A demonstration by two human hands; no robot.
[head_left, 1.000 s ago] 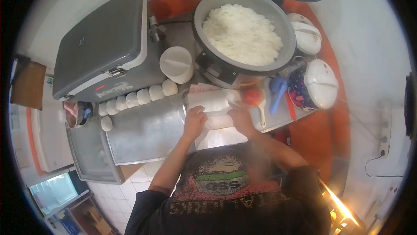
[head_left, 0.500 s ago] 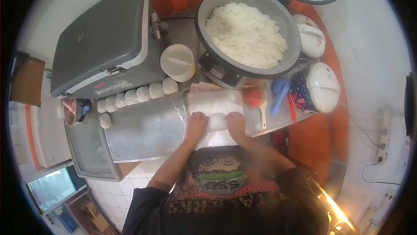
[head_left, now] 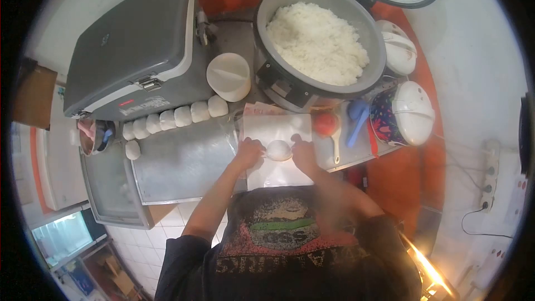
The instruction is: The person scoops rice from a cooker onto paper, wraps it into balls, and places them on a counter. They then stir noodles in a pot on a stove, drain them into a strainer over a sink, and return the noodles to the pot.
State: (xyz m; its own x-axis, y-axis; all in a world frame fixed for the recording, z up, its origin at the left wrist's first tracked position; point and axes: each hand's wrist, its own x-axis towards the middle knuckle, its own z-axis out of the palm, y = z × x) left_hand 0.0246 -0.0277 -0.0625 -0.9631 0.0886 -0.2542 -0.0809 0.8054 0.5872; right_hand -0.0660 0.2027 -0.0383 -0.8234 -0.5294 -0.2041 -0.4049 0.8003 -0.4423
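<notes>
A rounded white paper-wrapped bundle [head_left: 278, 150] lies on a stack of white paper sheets [head_left: 270, 177], between my hands. My left hand [head_left: 251, 152] is closed at the bundle's left end, its fingers pinching the wrapper there. At the opposite end my right hand [head_left: 304, 154] is closed in the same way. What is inside the bundle is hidden. Just right of the sheets lie a red round object [head_left: 325, 124] and a pale-handled scoop [head_left: 336, 149]. Behind stands a large open rice cooker [head_left: 266, 86] filled with white rice [head_left: 317, 42].
Several similar white bundles [head_left: 183, 116] line the metal tabletop [head_left: 178, 164] before a grey cooler box [head_left: 128, 45]. A cream container [head_left: 228, 77] stands beside the rice cooker. On the right are a blue spoon [head_left: 358, 125] and a patterned pot with a white lid [head_left: 415, 113].
The bundle has become rounder, with its ends gathered at my fingers. My hands have drawn slightly away from its middle, and more of the sheets below shows.
</notes>
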